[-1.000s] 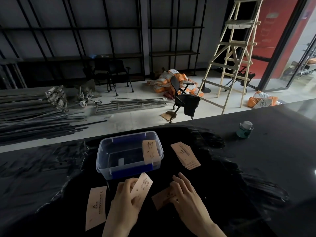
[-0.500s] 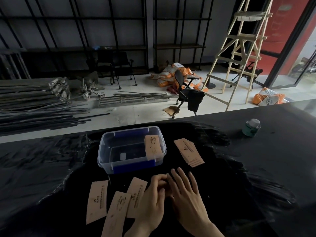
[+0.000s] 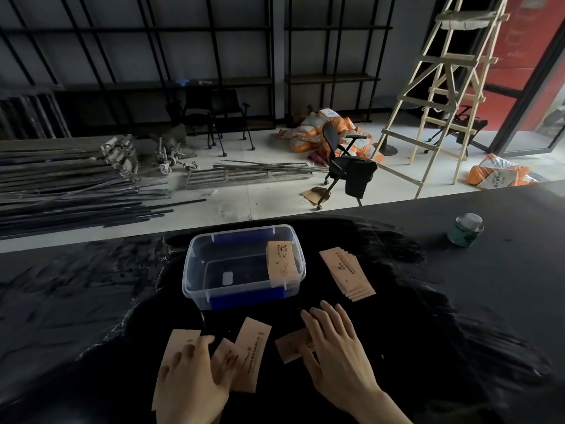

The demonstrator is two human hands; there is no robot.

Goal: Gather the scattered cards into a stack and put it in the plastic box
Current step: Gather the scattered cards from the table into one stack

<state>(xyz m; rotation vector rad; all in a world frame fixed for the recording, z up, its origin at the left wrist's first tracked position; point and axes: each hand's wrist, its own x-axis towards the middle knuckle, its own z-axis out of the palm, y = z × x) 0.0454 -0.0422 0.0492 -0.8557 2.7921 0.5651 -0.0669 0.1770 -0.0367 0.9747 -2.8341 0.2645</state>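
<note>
Your left hand [image 3: 191,376]: flat, fingers spread, pressing loose cards [image 3: 250,353] on the desk [image 3: 489,301].
Your right hand [image 3: 336,347]: flat on one card [image 3: 292,347], gripping nothing.
Plastic box [image 3: 244,296]: just beyond, one card inside.
Fanned stack [image 3: 347,273]: right of box.

Both hands lie palm down, low and near, on the side of the plastic box [image 3: 243,266] closest to the person. The left hand [image 3: 192,373] sits below the box's left half, fingers loosely spread and flat. The right hand [image 3: 334,347] sits below the box's right corner, fingers fanned and extended toward it, wrist angling back to the right.
</note>
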